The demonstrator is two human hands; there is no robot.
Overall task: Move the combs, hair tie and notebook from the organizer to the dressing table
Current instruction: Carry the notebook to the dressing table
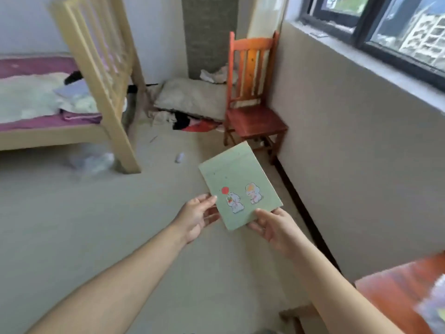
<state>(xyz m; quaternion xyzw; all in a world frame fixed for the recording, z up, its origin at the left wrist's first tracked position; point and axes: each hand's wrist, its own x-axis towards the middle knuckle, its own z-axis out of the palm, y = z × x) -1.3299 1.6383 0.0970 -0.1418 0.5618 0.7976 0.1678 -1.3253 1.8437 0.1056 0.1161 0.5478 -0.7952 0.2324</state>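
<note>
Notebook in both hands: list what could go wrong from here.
1. The left hand and right hand pinch only the near corners of the green notebook, held in the air above the floor; it could slip and drop.
2. The reddish table corner at lower right is blurred; setting the notebook down there could be misjudged.
</note>
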